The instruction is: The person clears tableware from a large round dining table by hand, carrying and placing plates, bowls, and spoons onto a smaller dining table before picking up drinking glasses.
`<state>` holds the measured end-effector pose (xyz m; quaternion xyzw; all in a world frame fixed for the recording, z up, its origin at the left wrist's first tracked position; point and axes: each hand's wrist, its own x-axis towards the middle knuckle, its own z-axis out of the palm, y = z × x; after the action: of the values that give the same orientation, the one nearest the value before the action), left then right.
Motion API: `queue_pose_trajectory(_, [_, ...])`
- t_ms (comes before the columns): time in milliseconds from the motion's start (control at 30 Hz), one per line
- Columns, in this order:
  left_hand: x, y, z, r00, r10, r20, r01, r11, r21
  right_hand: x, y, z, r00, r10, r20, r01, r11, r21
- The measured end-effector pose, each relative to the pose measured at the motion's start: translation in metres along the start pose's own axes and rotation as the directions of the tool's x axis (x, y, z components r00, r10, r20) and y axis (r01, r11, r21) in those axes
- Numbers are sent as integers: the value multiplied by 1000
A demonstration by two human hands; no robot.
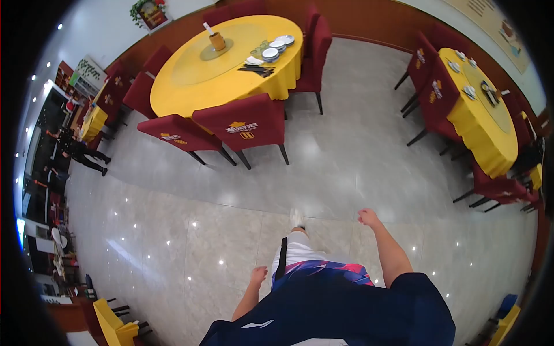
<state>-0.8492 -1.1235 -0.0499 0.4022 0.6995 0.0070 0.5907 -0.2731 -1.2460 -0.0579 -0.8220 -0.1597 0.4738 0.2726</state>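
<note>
My left hand (pixel 258 275) hangs low beside my body, over the pale tiled floor. Its fingers are loosely bent, a little apart, and hold nothing. Out in front on the other side, my right hand (pixel 367 217) is empty too, its fingers slack and slightly apart. Neither hand touches anything. Closest ahead are two red-covered chairs (pixel 245 124) with yellow lettering, at a round table (pixel 173 104) in a yellow cloth. On that table are stacked white dishes (pixel 270 53), dark chopsticks or similar sticks (pixel 257 70) and a wooden holder (pixel 217 41) on a glass turntable.
A second yellow-clothed table (pixel 490 144) with place settings and red chairs (pixel 438 98) stands at the right. A person in dark clothes (pixel 75 144) stands at the far left. Another yellow-covered table (pixel 112 323) is at the lower left. Grey shiny floor (pixel 340 144) runs between the tables.
</note>
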Motion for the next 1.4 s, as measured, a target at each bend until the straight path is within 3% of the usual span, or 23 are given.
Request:
queue_pose_trajectory(133, [36,-19,-27,983,-182,16,182,977,-112,83,-123,24,992,-80,101,73,995,65])
queue_pose_trajectory(200, [21,16,-37,993,-120,-20,121,991,61,113,-166,31,987,-94,129,87,994,63])
queue_pose_trajectory(233, [65,9,-36,992,17,126,-70,898,434,121,-183,34,980,-95,175,89,995,39])
queue_pose_trajectory(267, [100,14,-34,949,159,273,-315,540,781,126,-197,36,971,-93,221,92,996,15])
queue_pose_trajectory(300, [119,41,-32,869,289,403,-456,146,878,124,-210,32,973,-71,219,72,997,6])
queue_pose_trajectory(367, [150,135,-18,883,356,305,-429,351,832,128,-247,11,984,73,162,-71,997,-19])
queue_pose_trajectory(400, [190,182,-2,810,430,399,-495,139,858,138,-253,-2,984,87,155,-84,996,-27])
queue_pose_trajectory(467, [251,285,36,669,648,364,-563,123,817,159,-258,-33,987,158,17,-158,987,37])
queue_pose_trajectory(500, [209,379,63,748,663,-10,-553,632,544,164,-263,-50,986,169,14,-169,985,36])
queue_pose_trajectory(533, [171,481,71,837,517,177,-526,674,519,168,-271,-70,975,223,15,-220,943,249])
queue_pose_trajectory(567, [161,532,88,653,727,213,-747,573,336,175,-280,-86,961,275,27,-258,855,450])
queue_pose_trajectory(600, [148,582,104,553,799,235,-832,517,199,187,-285,-99,957,288,28,-270,854,444])
queue_pose_trajectory(700, [128,700,138,544,744,388,-814,580,29,236,-310,-130,950,311,43,-302,867,396])
queue_pose_trajectory(767, [156,744,158,425,766,482,-828,544,-136,276,-351,-137,970,236,52,-237,890,389])
queue_pose_trajectory(900, [240,812,193,645,665,377,-706,707,-40,370,-483,-135,990,68,121,-102,949,299])
queue_pose_trajectory(1000, [314,876,205,703,660,265,-628,751,-203,468,-588,-119,965,-168,201,117,963,245])
queue_pose_trajectory(1100, [377,948,213,765,641,-64,-594,663,-456,556,-703,-94,924,-297,241,199,912,360])
queue_pose_trajectory(1133, [417,964,220,790,581,-195,-604,684,-409,577,-746,-93,901,-340,268,234,904,359])
queue_pose_trajectory(1167, [442,988,211,802,581,-141,-573,682,-455,616,-771,-86,819,-480,315,364,858,361])
queue_pose_trajectory(1200, [422,1040,204,876,429,-221,-480,726,-492,651,-791,-73,840,-428,335,347,897,275])
queue_pose_trajectory(1267, [464,1077,200,808,401,-431,-544,788,-287,663,-853,-54,880,-398,258,339,908,245])
queue_pose_trajectory(1300, [481,1089,195,748,469,-470,-621,744,-247,673,-869,-48,881,-385,274,318,912,257])
queue_pose_trajectory(1400, [523,1108,182,819,375,-435,-520,806,-284,693,-895,-35,825,-425,373,386,905,178])
